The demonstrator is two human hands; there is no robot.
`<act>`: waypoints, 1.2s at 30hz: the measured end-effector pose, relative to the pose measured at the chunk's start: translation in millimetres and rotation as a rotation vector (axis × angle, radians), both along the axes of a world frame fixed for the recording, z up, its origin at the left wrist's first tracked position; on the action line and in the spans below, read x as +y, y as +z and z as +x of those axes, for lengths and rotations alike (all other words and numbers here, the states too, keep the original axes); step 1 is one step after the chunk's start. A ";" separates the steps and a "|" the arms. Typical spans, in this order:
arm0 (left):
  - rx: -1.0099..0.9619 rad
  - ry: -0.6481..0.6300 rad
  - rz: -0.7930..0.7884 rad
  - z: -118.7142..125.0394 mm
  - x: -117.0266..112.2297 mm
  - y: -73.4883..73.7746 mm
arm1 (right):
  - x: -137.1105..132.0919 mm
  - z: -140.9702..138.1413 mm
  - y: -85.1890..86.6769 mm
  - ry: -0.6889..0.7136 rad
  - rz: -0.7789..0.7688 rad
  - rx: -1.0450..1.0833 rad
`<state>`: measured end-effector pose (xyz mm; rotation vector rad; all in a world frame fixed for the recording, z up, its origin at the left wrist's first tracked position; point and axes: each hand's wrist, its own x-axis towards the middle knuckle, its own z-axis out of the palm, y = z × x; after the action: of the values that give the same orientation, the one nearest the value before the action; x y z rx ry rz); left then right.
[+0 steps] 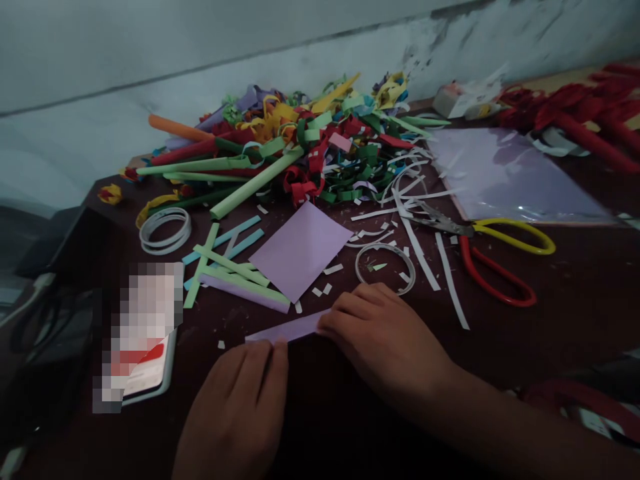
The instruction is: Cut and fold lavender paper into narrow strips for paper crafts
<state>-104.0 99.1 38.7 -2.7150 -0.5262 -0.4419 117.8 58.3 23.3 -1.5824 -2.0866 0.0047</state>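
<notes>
Two hands of yours meet at one narrow purple strip (297, 327), which lies between them, low in the middle of your view, just above the dark table (485, 347) or resting on it; you cannot tell which.

Its long axis runs across your front, slightly aslant: the left end is nearer your body, the right end a little farther off. Neither hand has a gap to cross, since both touch the strip. Your right hand (387, 330) reaches in from the right, its fingers curled together over the far end, seeming to pinch it; the thumb is mostly hidden. Your left hand (237, 400) comes up from below, fingers bunched close, the tips at the near edge toward the left end. Whether they pinch the paper or only press on it, you cannot tell from here. The middle of the strip shows bare between your fingertips.

Just beyond it lies a purple square of paper (303, 250), one corner pointing toward the strip without touching it. A clear ring of tape (412, 272) sits just past your right knuckles, and the scissors (466, 230) lie farther right, handles pointing away from the strip. Your phone (145, 333) is off to the left, apart from your left hand.
</notes>
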 end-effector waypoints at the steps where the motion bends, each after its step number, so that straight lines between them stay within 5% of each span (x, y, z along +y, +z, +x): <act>1: 0.001 0.019 -0.001 -0.8 -2.5 -2.4 | 0.3 0.1 -0.7 -0.010 0.018 -0.005; 6: -0.052 0.109 -0.029 -4.4 -15.5 -16.0 | -4.6 1.7 2.7 -0.014 0.074 -0.054; 10: 0.069 0.032 -0.003 -12.0 -16.7 -22.1 | -10.8 -4.2 5.7 -0.019 0.169 -0.084; 17: 0.085 -0.019 0.018 -20.3 -16.8 -28.4 | -22.0 -22.7 -1.8 0.184 0.234 -0.027; 29: 0.155 0.175 -0.027 -22.2 -20.6 -32.1 | -21.9 -20.9 -2.8 0.148 0.216 -0.032; 36: 0.024 0.040 -0.061 -27.4 -5.4 -12.9 | -4.0 -1.7 -2.2 0.103 0.020 0.060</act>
<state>-131.4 93.8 25.7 -2.7589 -0.5952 -0.3881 116.1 54.3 21.0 -1.4441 -2.1124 0.0667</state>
